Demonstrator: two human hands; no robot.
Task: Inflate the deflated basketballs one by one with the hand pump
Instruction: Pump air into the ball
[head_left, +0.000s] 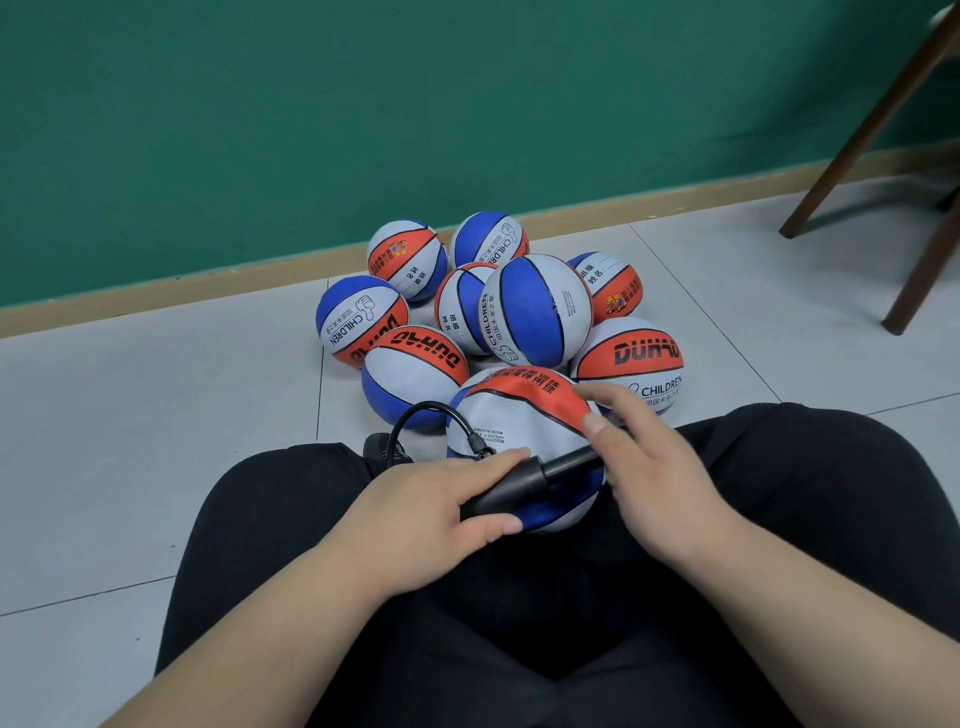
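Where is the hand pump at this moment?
In the head view the hand pump lies at lower centre across the dented basketball in the person's lap, left hand gripping its barrel, right hand at its handle.

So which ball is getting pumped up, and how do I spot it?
Find the green wall, then the heap of red, white and blue rubber basketballs on the floor below it. Nearer, between the black-trousered knees, sits one more basketball. Only it is dented and wrinkled, with a black pump hose plugged in.
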